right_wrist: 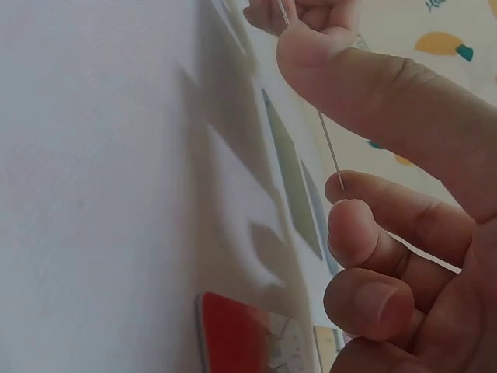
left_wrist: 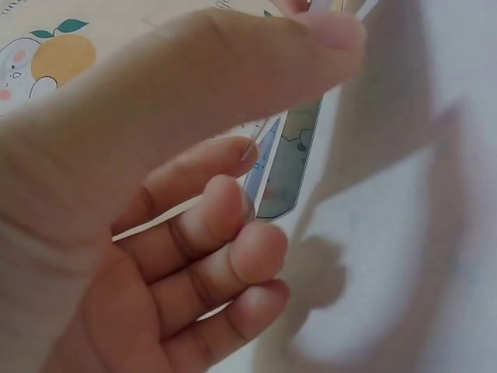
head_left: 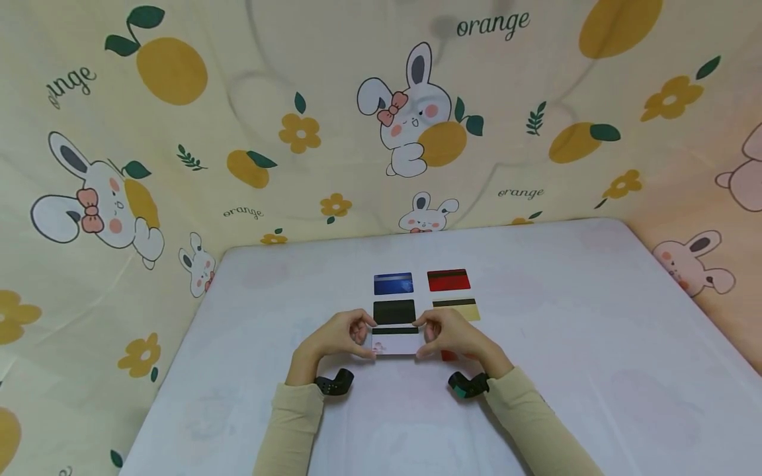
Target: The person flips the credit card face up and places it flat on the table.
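A white card (head_left: 395,344) with a black stripe along its far edge is held level between both hands in the head view. My left hand (head_left: 340,334) pinches its left end between thumb and fingers. At the opposite end, my right hand (head_left: 454,332) grips it the same way. Edge-on in the right wrist view, the card (right_wrist: 331,151) is a thin line raised above the table, its shadow below. Just beyond it lies a black card (head_left: 394,311). Partly covered by my right hand is a red card (right_wrist: 233,334) with a printed picture.
Behind the hands, a blue card (head_left: 393,283) and a red card with a dark stripe (head_left: 449,281) lie side by side. A gold card (head_left: 461,309) lies nearer, beside the black one. The white-covered table (head_left: 268,291) meets a patterned curtain (head_left: 333,79) at the back.
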`<state>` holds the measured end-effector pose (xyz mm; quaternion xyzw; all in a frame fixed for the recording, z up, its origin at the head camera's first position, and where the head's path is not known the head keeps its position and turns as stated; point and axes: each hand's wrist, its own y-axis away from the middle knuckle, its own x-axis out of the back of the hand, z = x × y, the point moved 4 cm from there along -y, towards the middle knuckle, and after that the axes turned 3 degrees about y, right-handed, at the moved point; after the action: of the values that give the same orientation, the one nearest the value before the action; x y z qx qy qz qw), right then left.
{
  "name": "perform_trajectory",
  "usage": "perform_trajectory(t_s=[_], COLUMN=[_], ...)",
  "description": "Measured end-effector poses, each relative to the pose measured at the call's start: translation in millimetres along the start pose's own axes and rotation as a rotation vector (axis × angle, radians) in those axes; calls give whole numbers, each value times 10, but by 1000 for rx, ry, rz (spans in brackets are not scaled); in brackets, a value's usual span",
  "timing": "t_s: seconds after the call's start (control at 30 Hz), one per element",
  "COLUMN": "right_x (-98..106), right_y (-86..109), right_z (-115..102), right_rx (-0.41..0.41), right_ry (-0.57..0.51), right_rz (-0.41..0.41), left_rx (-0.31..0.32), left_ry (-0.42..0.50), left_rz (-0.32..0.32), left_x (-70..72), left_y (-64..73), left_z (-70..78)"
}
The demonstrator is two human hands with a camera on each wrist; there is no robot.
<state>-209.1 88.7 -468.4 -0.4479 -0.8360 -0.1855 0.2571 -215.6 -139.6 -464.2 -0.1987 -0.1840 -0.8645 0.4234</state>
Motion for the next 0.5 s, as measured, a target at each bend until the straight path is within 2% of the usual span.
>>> perform_trajectory(t_s=[0.27,0.5], right_x=[-37,-76], right_y=[-14,-17], right_z=[18,54], right_rx=[-12,-62], right_ry=[38,85], right_rz=[-18,-37], left_rx=[12,41], left_ry=[-57,-116], left_rz=[-9,-11], left_x=[-16,-50], left_y=[4,5], left_z=[27,16])
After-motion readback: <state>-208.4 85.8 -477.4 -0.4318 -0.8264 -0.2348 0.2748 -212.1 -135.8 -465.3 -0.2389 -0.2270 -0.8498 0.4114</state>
